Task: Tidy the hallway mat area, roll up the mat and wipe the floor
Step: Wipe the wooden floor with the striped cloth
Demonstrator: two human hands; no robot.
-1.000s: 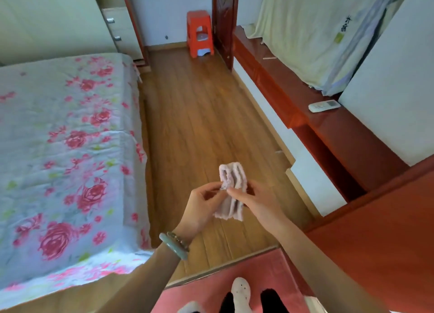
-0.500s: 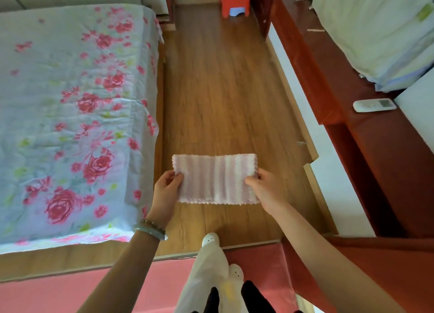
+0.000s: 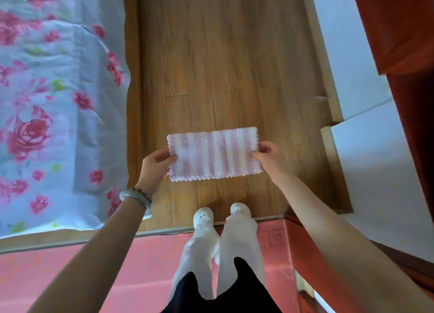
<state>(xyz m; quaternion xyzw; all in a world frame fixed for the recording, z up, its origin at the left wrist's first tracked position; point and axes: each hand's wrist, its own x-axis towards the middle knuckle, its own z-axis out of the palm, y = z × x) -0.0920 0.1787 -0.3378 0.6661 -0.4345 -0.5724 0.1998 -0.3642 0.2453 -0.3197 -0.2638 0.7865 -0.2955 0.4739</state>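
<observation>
A pink and white striped cloth (image 3: 215, 154) is stretched out flat above the wooden floor (image 3: 223, 54). My left hand (image 3: 156, 165) pinches its left edge, and my right hand (image 3: 270, 156) pinches its right edge. The cloth hangs just in front of my two feet in white shoes (image 3: 220, 216). I cannot tell whether the cloth touches the floor. No mat shows in this view.
A bed with a rose-print sheet (image 3: 47, 101) runs along the left. White wall panels (image 3: 366, 148) and red wooden furniture (image 3: 404, 30) close the right side. Pink tiled floor (image 3: 117, 265) lies behind a metal threshold strip under my feet.
The bunched cloth has been spread out wide between both hands. The view has tilted down towards the floor and my feet, and the hands with the cloth have moved lower.
</observation>
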